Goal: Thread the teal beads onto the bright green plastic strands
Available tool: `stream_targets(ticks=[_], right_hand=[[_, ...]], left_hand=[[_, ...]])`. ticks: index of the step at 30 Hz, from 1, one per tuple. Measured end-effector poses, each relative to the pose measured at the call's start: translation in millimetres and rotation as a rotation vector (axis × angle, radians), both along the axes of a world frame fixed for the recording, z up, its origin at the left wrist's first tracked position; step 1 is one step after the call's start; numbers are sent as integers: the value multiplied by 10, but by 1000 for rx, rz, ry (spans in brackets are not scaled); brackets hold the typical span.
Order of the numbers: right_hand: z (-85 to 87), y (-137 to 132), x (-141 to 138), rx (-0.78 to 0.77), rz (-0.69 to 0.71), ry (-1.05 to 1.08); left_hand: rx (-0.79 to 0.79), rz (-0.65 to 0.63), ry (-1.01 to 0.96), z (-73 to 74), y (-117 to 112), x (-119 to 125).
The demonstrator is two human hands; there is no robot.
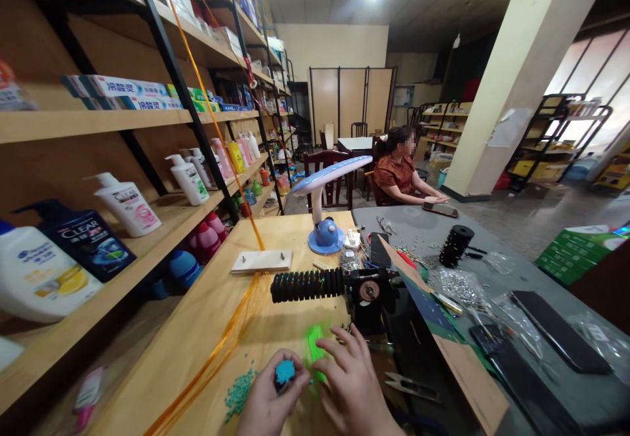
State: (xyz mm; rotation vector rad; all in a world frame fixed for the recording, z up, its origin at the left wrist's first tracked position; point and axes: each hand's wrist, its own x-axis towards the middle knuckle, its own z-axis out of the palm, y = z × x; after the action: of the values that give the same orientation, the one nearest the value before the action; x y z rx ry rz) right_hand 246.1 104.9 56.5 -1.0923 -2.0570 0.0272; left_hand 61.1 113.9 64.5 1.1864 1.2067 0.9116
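My left hand [268, 400] is low at the frame's bottom, its fingers closed round a small teal bead cluster [284, 371]. My right hand [350, 383] sits just beside it, fingers curled and reaching toward the cluster and a patch of bright green thread [315, 349]. Whether the right hand grips anything is hidden. Loose teal beads [239, 391] lie on the wooden table [207, 331] to the left of my hands. Just beyond them stands a black ribbed roller [308, 285] on a small black machine [368, 291].
Orange strands [231, 337] run up from the table to the shelves [98, 121] of bottles on the left. A blue desk lamp [325, 232], a white board [262, 261], snips [411, 387], and a black spool [455, 244] surround the work. A person [401, 173] sits at the far end.
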Motion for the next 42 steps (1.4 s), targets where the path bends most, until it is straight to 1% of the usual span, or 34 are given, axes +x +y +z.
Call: stream_targets(ticks=[3, 5, 7, 10, 12, 15, 18, 21, 25, 30, 35, 42], right_hand=[[-28, 23, -62, 107, -25, 39], [-43, 32, -65, 110, -15, 49], [-56, 34, -42, 51, 13, 44], [-69, 31, 6, -101, 61, 23], [-70, 27, 23, -179, 79, 38], [-60, 16, 16, -227, 89, 104], [-40, 3, -21, -256, 104, 205], [-21, -9, -67, -276, 126, 318], [-6, -24, -107, -282, 128, 380], [2, -26, -109, -278, 132, 391], [-9, -11, -105, -293, 105, 319], [-28, 7, -113, -281, 101, 301]], left_hand=[[17, 66, -40, 32, -23, 30], [20, 112, -77, 66, -49, 54], [5, 127, -105, 95, -68, 69], [-20, 119, -136, 105, -80, 72], [-54, 107, -158, 86, -80, 65], [-62, 108, -165, 29, -65, 32], [30, 74, -56, -45, -30, -36], [127, -2, 84, -112, 2, -102], [255, -48, 161, -149, -3, -112], [277, -85, 237, -130, -23, -84], [292, -89, 269, -148, -27, -112], [314, -78, 334, -140, -44, -126]])
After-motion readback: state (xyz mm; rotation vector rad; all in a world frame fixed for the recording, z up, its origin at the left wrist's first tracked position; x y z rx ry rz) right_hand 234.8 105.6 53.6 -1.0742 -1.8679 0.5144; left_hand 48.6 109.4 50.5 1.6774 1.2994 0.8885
